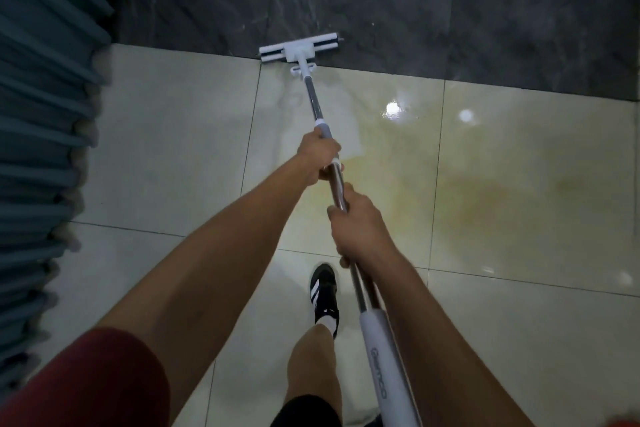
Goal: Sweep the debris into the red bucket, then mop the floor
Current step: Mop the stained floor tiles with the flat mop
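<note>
Pale glossy floor tiles [166,149] meet a dark marble wall base at the top of the frame. The mop head [299,48] rests flat at that junction, upper centre. The left hand [320,156] grips the mop handle [313,94] forward to steer; the right hand [360,222] grips behind it, probably for push force. A yellowish stain [485,204] lies right of centre. No red bucket is visible.

White-and-steel mop pole [381,340] runs off btm edge; shaft partly hidden under right hand [360,222]. Grip lettering too blurred to read.
</note>
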`<state>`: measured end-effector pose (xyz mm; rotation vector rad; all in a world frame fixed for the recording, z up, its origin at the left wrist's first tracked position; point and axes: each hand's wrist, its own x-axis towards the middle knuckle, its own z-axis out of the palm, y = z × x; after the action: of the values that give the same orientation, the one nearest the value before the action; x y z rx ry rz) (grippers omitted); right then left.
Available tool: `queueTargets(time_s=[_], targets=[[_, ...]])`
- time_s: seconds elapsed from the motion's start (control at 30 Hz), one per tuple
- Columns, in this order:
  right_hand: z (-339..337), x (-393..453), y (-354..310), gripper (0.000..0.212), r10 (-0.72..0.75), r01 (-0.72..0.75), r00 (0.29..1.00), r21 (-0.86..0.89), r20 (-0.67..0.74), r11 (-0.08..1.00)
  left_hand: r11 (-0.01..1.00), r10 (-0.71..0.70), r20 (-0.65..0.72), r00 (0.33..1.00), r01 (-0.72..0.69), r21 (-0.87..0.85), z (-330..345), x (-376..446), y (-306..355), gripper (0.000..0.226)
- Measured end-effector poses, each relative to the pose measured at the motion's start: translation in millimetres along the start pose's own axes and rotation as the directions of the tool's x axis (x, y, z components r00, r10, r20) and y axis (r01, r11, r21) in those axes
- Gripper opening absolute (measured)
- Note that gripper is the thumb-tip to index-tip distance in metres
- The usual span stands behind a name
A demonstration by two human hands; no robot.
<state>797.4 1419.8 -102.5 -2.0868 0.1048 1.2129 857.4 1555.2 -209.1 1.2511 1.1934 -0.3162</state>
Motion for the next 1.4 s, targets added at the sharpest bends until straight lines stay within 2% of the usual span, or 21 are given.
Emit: queueTargets(time_s=[0.13,0.23,0.43,0.57,0.7,0.83,1.03,1.23,1.4], targets=[[-18,42,-38,0.028,-0.016,0.016,1.000,-0.003,-0.006,1.000,0.999,0.023,0.006,1.000,-0.023,0.042,2,30,47,0.022],[-22,51,-46,0.026,-0.005,0.005,1.000,-0.019,-0.004,1.000,0.994,0.033,0.019,0.999,-0.035,0.099,4,37,58,0.016],[-15,21,-26,0.039,-0.008,0.007,1.000,-0.072,-0.011,0.997,0.990,-0.012,0.019,1.000,0.009,0.140,11,15,36,0.022],[-13,-12,2,0.040,-0.002,-0.002,1.000,-0.128,-0.031,0.992,0.986,-0.007,0.020,1.000,0.004,0.165,22,-11,5,0.009],[-10,-58,51,0.044,0.028,-0.031,0.999,-0.093,-0.033,0.995,0.978,-0.009,0.005,1.000,0.008,0.210,44,-48,-42,0.003],[-10,-108,111,0.043,0.031,-0.033,0.998,-0.048,-0.050,0.998,0.973,-0.030,0.031,0.999,0.022,0.228,69,-93,-99,0.016],[-16,-191,215,0.051,0.051,-0.052,0.996,-0.010,-0.068,0.999,0.970,-0.057,0.088,0.994,0.034,0.243,115,-172,-190,0.020],[-23,-266,314,0.042,0.075,-0.070,0.994,0.066,-0.075,0.995,0.952,-0.070,0.120,0.990,0.031,0.306,161,-249,-274,0.021],[-27,-316,366,0.033,0.116,-0.105,0.989,0.116,-0.091,0.988,0.952,-0.096,0.164,0.982,0.043,0.304,187,-296,-324,0.026]])
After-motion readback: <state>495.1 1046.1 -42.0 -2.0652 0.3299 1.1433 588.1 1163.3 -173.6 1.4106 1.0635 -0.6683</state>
